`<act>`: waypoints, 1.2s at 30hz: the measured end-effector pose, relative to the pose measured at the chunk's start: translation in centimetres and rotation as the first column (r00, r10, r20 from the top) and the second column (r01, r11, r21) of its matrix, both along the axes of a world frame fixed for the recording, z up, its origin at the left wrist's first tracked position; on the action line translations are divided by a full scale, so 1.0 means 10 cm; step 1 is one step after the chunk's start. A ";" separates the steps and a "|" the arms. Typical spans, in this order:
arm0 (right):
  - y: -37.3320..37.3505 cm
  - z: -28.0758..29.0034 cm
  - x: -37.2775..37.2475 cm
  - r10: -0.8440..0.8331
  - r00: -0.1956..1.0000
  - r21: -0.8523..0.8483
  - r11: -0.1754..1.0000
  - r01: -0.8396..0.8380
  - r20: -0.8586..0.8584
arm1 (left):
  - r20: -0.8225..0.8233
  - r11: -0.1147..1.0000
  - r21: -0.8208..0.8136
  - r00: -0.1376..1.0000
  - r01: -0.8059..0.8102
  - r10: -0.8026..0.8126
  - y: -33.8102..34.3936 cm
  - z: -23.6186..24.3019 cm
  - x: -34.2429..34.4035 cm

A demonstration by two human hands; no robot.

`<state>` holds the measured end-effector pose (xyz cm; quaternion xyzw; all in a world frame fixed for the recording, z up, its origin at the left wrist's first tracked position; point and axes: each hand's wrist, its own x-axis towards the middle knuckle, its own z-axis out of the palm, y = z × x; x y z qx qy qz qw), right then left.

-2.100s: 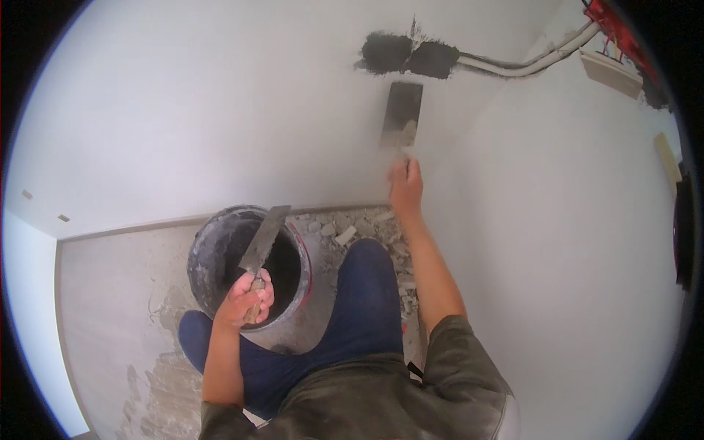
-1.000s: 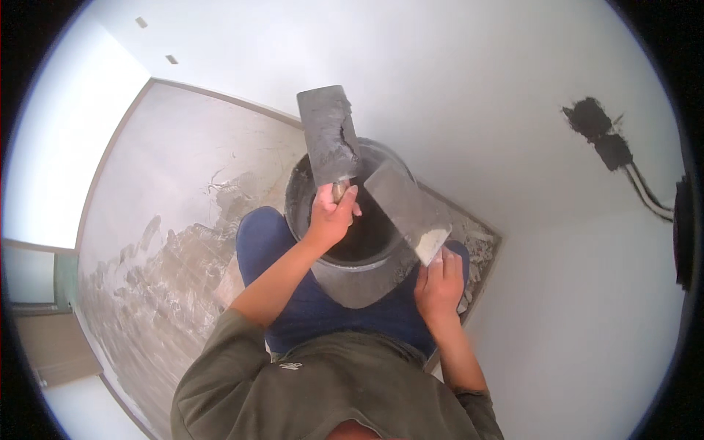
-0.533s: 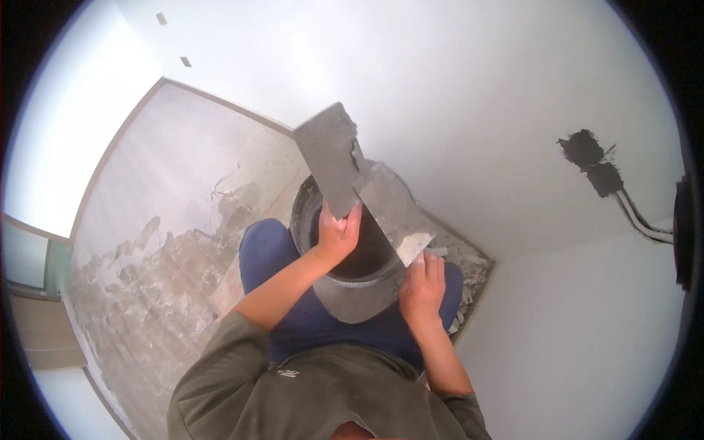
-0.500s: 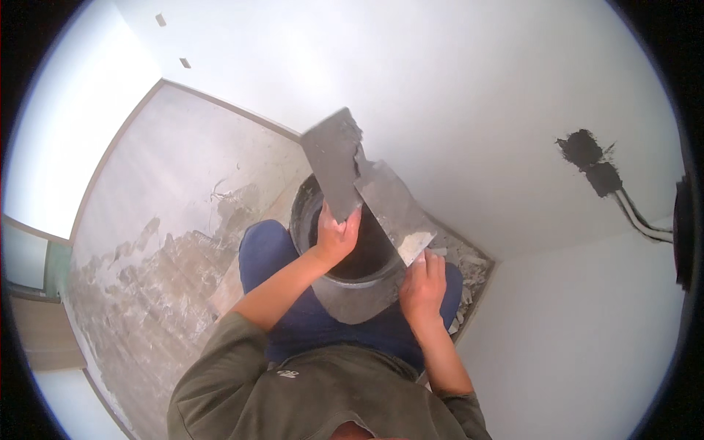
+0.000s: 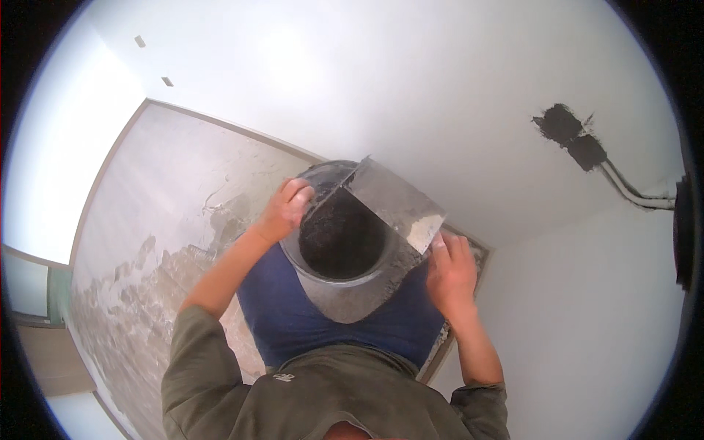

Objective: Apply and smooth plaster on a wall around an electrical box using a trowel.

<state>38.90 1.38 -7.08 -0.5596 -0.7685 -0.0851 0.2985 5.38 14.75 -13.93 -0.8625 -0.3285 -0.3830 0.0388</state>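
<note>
Between your blue-trousered knees (image 5: 412, 304) stands the round grey plastic bucket (image 5: 323, 174), a flat rectangular metal trowel (image 5: 392, 196) over its right side, two black squarish patches (image 5: 562, 125) farther right on the white wall (image 5: 455, 95)

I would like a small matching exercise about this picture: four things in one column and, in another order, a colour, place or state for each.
Things:
1. bucket
2. trowel in the right hand
3. trousers
4. pipes

Descriptions:
A. blue
B. pale, leading from the dark patches on the wall
C. between the legs, dark inside
D. whitish patch on its blade

Right pairs: 1-C, 2-D, 3-A, 4-B.
</note>
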 end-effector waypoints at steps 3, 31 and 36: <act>-0.03 0.05 0.05 0.002 1.000 -0.010 1.000 -0.002 0.004 | -0.078 1.000 0.002 0.997 0.029 -0.029 0.11 -0.10 -0.18; -0.69 1.73 2.08 -0.836 0.547 0.123 0.539 0.833 -0.043 | 0.157 0.804 -0.592 0.987 0.056 0.047 -0.10 -0.74 0.10; -0.67 1.91 2.31 -0.885 0.448 -0.019 0.453 0.891 -0.125 | 0.335 0.702 -0.689 0.938 0.179 0.090 -0.08 -0.73 0.10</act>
